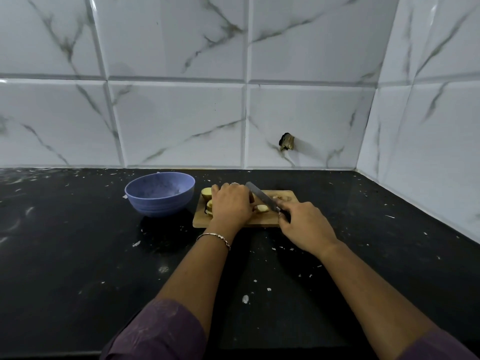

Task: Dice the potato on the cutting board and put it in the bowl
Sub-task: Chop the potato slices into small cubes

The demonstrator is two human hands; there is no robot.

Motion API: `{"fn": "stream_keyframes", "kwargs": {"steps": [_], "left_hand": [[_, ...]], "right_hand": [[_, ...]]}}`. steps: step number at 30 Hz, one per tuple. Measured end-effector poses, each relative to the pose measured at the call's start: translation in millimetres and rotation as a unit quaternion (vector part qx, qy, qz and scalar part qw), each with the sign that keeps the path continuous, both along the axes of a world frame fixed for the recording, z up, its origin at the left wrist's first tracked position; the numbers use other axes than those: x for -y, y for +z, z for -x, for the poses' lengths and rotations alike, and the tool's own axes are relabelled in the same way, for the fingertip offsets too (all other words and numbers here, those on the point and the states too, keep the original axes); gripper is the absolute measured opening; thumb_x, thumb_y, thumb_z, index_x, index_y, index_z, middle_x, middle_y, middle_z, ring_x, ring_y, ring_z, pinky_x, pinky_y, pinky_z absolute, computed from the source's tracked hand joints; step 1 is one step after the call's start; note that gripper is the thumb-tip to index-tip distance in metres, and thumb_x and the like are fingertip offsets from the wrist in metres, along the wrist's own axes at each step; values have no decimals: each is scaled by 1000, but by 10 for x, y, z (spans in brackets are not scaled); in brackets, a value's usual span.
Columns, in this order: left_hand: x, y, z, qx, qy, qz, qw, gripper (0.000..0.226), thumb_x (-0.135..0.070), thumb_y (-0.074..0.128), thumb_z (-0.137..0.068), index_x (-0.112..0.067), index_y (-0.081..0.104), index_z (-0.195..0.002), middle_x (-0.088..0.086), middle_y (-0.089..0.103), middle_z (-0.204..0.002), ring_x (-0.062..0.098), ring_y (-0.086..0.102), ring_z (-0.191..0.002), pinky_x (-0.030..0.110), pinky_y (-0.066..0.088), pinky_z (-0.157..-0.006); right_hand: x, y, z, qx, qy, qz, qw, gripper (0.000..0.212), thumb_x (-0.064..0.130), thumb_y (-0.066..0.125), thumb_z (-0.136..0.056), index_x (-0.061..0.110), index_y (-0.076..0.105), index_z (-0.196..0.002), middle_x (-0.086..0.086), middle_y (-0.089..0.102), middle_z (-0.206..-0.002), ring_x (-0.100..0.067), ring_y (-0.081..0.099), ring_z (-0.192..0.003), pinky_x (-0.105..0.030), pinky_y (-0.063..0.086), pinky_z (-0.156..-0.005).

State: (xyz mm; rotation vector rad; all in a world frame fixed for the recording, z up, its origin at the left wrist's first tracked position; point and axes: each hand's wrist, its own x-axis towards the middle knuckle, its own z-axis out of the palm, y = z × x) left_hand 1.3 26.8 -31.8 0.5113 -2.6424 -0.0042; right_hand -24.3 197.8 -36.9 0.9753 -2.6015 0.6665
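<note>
Purple sleeve [161, 331], left grip [230, 203] curled over pale potato [207, 193], right grip [304, 224] clasping steel knife [259, 196], wooden board [288, 205], blue bowl [161, 203]

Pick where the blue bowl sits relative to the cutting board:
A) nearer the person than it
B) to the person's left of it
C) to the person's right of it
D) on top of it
B: the blue bowl stands to the left of the cutting board, with a gap between them.
</note>
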Motion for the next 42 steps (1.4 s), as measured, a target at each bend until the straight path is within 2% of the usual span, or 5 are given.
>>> {"fn": "stream_keyframes", "kwargs": {"steps": [5,15,19,27,42], "left_hand": [[-22,-85,-6,-5,-9,-5,1000,23,-38,58,-94,-28,70,-110,-1,64,-113,20,54,-111,42,30,-100],[-61,-112,36,-1,-7,-23,1000,20,-29,56,-94,-24,68,-108,0,65,-110,21,56,-110,43,28,-99],[-65,-108,30,0,-8,-22,1000,19,-31,56,-94,-23,69,-106,1,65,-110,22,56,-109,44,28,-101],[-71,-112,19,0,-2,-13,1000,29,-45,56,-91,-26,71,-108,1,65,-113,23,56,-112,46,26,-102],[-108,-57,-10,13,3,-7,1000,38,-40,53,-93,-20,56,-125,6,53,-133,27,40,-130,50,19,-111]], "right_hand": [[9,-44,0,6,8,-5,1000,42,29,52,-100,35,52,-141,11,55,-85,-4,49,-64,-24,42,-67],[110,-56,-83,-53,18,-64,996,45,22,47,-100,28,48,-145,-1,66,-113,-20,61,-103,-29,46,-80],[127,-40,-92,-83,28,-112,990,50,16,46,-100,22,42,-149,-2,67,-112,-18,62,-101,-27,45,-89],[159,-53,-112,-154,36,-182,971,48,13,47,-99,20,40,-147,0,66,-111,-18,64,-101,-30,50,-80],[42,-44,14,-74,-31,-48,996,46,22,44,-102,35,44,-146,3,65,-105,-19,64,-89,-33,51,-77]]}}
